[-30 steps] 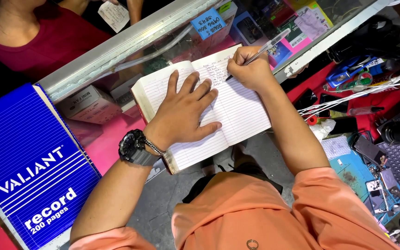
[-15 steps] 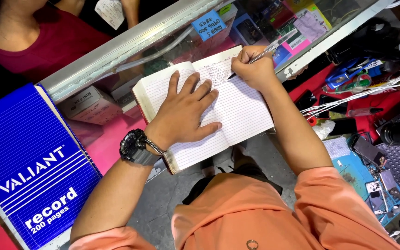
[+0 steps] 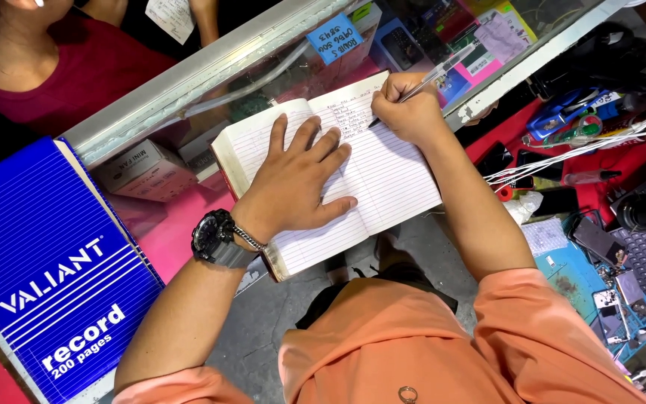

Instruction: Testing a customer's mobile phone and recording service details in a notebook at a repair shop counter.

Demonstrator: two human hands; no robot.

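Lined white paper lies under both our hands: our left hand (image 3: 298,182) rests flat and open, fingers spread, pressing down the left page of the open notebook (image 3: 327,172), while our right hand (image 3: 407,112) is closed around a clear-barrelled pen (image 3: 419,84) whose tip touches the upper part of the right page, beside a few written lines. We wear a dark wristwatch (image 3: 214,239) on the left wrist and orange sleeves. The notebook sits on the glass counter (image 3: 188,71), its near edge overhanging toward us. To our left lies a blue record book (image 3: 46,277), closed. Across the counter a person in a dark red top (image 3: 61,71) faces us. To our right, white cables (image 3: 585,146) cross a cluttered red workbench.
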